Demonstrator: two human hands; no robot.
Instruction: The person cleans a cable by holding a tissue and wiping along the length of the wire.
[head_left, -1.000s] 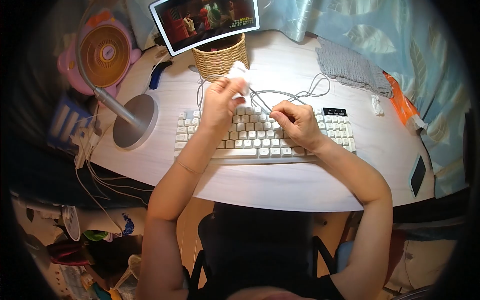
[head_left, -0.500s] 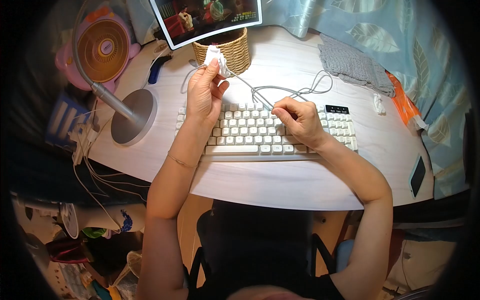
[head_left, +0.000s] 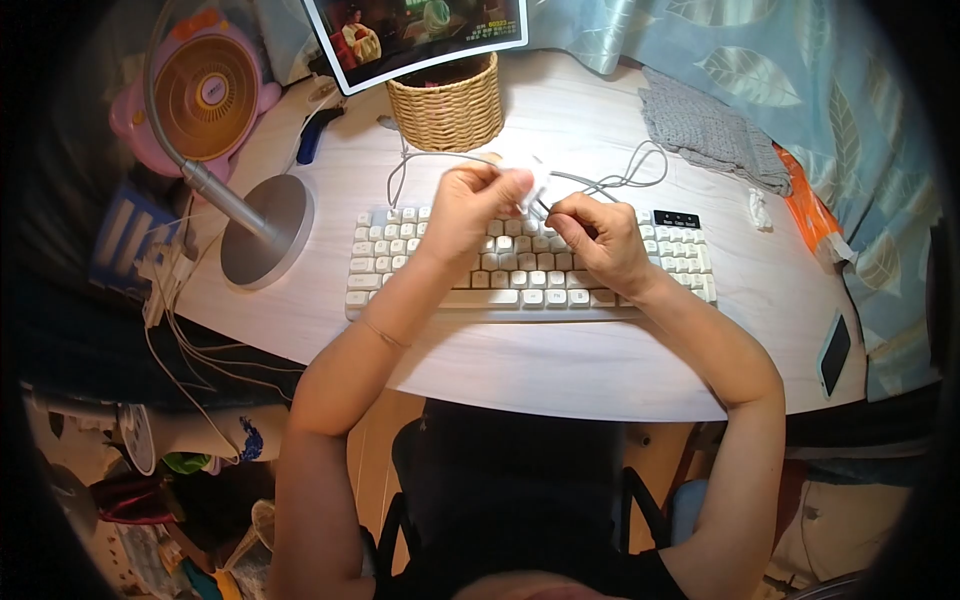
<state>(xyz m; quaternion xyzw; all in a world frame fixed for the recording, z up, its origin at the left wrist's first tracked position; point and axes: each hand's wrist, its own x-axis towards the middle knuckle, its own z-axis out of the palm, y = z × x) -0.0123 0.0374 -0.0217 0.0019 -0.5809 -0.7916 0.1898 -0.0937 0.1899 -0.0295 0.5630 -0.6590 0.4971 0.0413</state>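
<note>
My left hand (head_left: 468, 208) is closed on a crumpled white tissue (head_left: 537, 180), which looks wrapped around a thin grey cable (head_left: 440, 154). The tissue is partly blurred, so its exact fold cannot be made out. Just to the right, my right hand (head_left: 605, 240) pinches the same cable close to the tissue. Both hands hover over the upper part of a cream-coloured keyboard (head_left: 490, 298). Behind my right hand the cable lies in loose loops on the desk. Part of the keyboard's top rows is hidden by my hands.
A wicker basket (head_left: 445, 110) stands behind the hands, below a lit screen (head_left: 420, 35). At left are a lamp base (head_left: 268, 235) and a pink fan heater (head_left: 200, 95). Grey knitted cloth (head_left: 705, 130), another crumpled tissue (head_left: 760, 210) and a phone (head_left: 834, 353) lie right.
My left hand has moved right and down along the cable with the tissue, from in front of the basket to beside my right hand. My right hand has barely moved.
</note>
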